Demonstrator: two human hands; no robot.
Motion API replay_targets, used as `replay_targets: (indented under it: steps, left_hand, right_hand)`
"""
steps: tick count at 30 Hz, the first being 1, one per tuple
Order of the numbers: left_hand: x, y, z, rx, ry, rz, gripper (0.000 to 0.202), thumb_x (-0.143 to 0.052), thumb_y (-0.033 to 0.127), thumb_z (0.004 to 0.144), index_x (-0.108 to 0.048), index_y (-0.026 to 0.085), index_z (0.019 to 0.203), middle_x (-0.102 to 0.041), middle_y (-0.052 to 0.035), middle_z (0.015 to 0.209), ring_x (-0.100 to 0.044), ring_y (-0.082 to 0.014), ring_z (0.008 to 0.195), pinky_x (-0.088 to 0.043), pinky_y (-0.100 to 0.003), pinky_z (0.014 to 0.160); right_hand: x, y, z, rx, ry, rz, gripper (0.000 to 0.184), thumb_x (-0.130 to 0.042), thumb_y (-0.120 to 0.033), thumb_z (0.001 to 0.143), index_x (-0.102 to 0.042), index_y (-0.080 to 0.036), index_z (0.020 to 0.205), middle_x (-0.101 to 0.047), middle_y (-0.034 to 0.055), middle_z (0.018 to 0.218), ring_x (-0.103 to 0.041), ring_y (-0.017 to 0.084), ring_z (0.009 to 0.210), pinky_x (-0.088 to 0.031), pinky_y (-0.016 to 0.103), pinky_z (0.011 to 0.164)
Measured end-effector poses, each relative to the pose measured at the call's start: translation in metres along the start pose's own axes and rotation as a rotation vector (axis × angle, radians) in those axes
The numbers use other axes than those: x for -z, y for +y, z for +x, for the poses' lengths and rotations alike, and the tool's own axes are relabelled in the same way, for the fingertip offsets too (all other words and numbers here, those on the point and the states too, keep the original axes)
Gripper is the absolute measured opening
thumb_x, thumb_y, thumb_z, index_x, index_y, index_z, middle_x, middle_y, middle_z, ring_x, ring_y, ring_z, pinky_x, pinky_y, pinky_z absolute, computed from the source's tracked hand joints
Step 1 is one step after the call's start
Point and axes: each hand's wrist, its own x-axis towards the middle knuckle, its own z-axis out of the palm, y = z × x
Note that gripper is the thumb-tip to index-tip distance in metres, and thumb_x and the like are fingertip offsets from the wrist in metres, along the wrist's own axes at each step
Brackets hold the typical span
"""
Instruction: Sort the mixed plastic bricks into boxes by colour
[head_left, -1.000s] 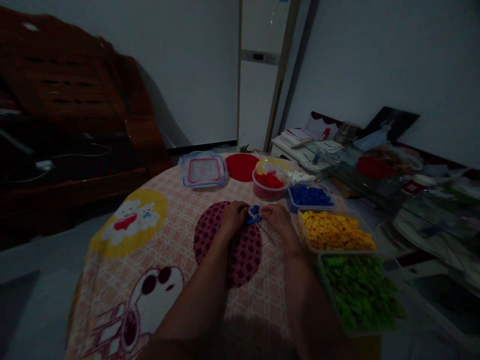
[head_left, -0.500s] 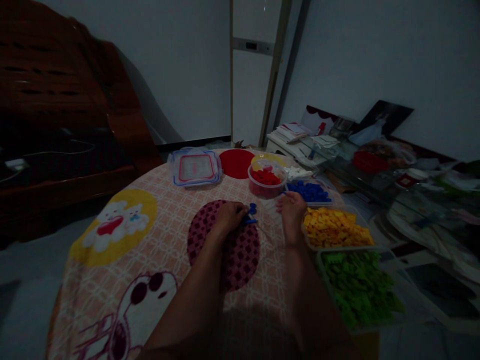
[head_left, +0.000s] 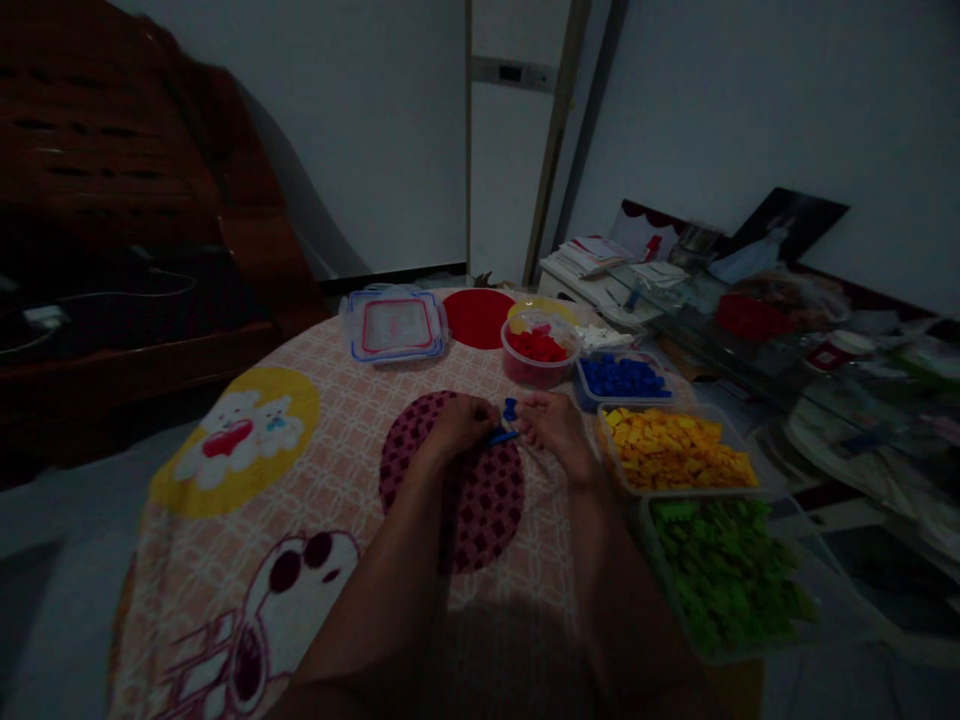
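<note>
My left hand [head_left: 466, 425] rests over the round maroon patch of the tablecloth, its fingers closed on a blue plastic piece [head_left: 502, 437]. Close by on its right, my right hand [head_left: 553, 428] has its fingers drawn together; whatever they hold is too small and dark to make out. Between the two hands, just beyond the fingertips, another small blue piece [head_left: 510, 408] shows. A tub of blue pieces [head_left: 624, 378] stands just right of my right hand.
Tubs of yellow pieces [head_left: 679, 450] and green pieces [head_left: 727, 575] line the table's right side. Farther back are a round tub of red pieces [head_left: 537, 347], white pieces [head_left: 604, 338] and a clear lidded box [head_left: 396, 328]. A patterned cloth [head_left: 345, 430] covers the table.
My right hand has moved left from beside the blue tub to the blue pieces at my left hand. My left hand stays in about the same place. The view has shifted slightly.
</note>
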Motion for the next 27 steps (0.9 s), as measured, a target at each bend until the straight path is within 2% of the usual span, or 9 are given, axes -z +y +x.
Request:
replay_targets:
  steps: [1, 3, 6, 9, 13, 16, 19, 24, 27]
  left_hand:
    - [0.001, 0.000, 0.000, -0.002, 0.001, -0.005, 0.015, -0.059, 0.019, 0.075, -0.074, 0.016, 0.071, -0.071, -0.0007, 0.067, -0.061, -0.0135, 0.065, -0.042, -0.022, 0.063]
    - [0.001, 0.000, -0.001, 0.001, 0.000, -0.020, 0.017, -0.058, 0.020, 0.075, -0.074, 0.015, 0.071, -0.070, -0.0006, 0.065, -0.060, -0.0135, 0.064, -0.042, -0.022, 0.062]
    - [0.001, 0.000, -0.001, 0.006, -0.001, -0.024, 0.018, -0.057, 0.020, 0.075, -0.074, 0.016, 0.072, -0.070, -0.0012, 0.067, -0.060, -0.0138, 0.064, -0.042, -0.023, 0.063]
    - [0.000, 0.000, -0.001, 0.007, 0.015, -0.006, 0.018, -0.057, 0.018, 0.075, -0.075, 0.016, 0.073, -0.072, -0.0018, 0.070, -0.061, -0.0139, 0.065, -0.042, -0.023, 0.064]
    - [-0.002, 0.000, 0.000, 0.016, 0.029, 0.002, 0.016, -0.059, 0.016, 0.077, -0.075, 0.016, 0.075, -0.072, -0.0014, 0.071, -0.061, -0.0138, 0.065, -0.042, -0.022, 0.063]
    - [-0.002, 0.001, 0.000, 0.016, 0.029, 0.005, 0.016, -0.060, 0.015, 0.078, -0.075, 0.016, 0.074, -0.072, -0.0013, 0.071, -0.062, -0.0143, 0.068, -0.043, -0.023, 0.065]
    - [-0.003, 0.000, 0.001, 0.013, 0.026, 0.000, 0.018, -0.059, 0.016, 0.079, -0.076, 0.016, 0.076, -0.073, -0.0017, 0.073, -0.063, -0.0148, 0.069, -0.044, -0.023, 0.068]
    - [-0.005, -0.002, 0.001, 0.024, 0.031, -0.017, 0.019, -0.058, 0.015, 0.076, -0.077, 0.016, 0.078, -0.074, -0.0027, 0.076, -0.065, -0.0152, 0.071, -0.046, -0.024, 0.071]
    - [-0.005, -0.003, 0.001, 0.023, 0.030, -0.005, 0.019, -0.057, 0.016, 0.077, -0.076, 0.015, 0.079, -0.074, -0.0029, 0.076, -0.064, -0.0152, 0.070, -0.045, -0.024, 0.069]
  right_hand:
    - [-0.002, 0.001, -0.001, -0.015, -0.060, -0.018, 0.010, -0.061, -0.026, 0.075, -0.063, -0.018, 0.069, -0.058, -0.0046, 0.049, -0.050, 0.008, 0.039, -0.034, 0.017, 0.038]
    - [-0.006, 0.006, 0.000, -0.024, -0.087, -0.064, 0.007, -0.060, -0.021, 0.074, -0.061, -0.019, 0.067, -0.055, -0.0057, 0.047, -0.050, 0.009, 0.039, -0.034, 0.018, 0.039]
    - [-0.010, 0.015, 0.004, 0.028, 0.041, -0.141, 0.008, -0.059, -0.020, 0.077, -0.062, -0.021, 0.069, -0.059, -0.0045, 0.052, -0.054, 0.011, 0.044, -0.037, 0.020, 0.044]
    - [-0.014, 0.018, 0.008, 0.153, 0.140, -0.310, 0.011, -0.062, -0.026, 0.082, -0.064, -0.022, 0.072, -0.068, 0.0002, 0.066, -0.063, 0.015, 0.061, -0.043, 0.023, 0.055]
    - [-0.019, 0.015, 0.008, 0.241, 0.152, -0.626, 0.013, -0.070, -0.035, 0.083, -0.069, -0.022, 0.085, -0.075, 0.0071, 0.085, -0.067, 0.021, 0.080, -0.044, 0.027, 0.068]
    - [-0.021, 0.013, 0.007, 0.241, 0.157, -0.759, 0.018, -0.068, -0.033, 0.086, -0.070, -0.021, 0.099, -0.075, 0.0100, 0.095, -0.068, 0.022, 0.085, -0.043, 0.028, 0.070]
    - [-0.021, 0.013, 0.006, 0.253, 0.167, -0.791, 0.015, -0.063, -0.026, 0.089, -0.070, -0.021, 0.101, -0.076, 0.0090, 0.096, -0.068, 0.021, 0.086, -0.042, 0.028, 0.070]
    - [-0.016, 0.010, 0.006, 0.196, 0.159, -0.707, 0.017, -0.056, -0.020, 0.090, -0.073, -0.020, 0.087, -0.076, 0.0086, 0.090, -0.069, 0.021, 0.085, -0.043, 0.027, 0.071]
    - [-0.015, 0.008, 0.006, 0.196, 0.166, -0.654, 0.019, -0.058, -0.023, 0.090, -0.074, -0.019, 0.100, -0.077, 0.0098, 0.101, -0.069, 0.021, 0.093, -0.046, 0.027, 0.077]
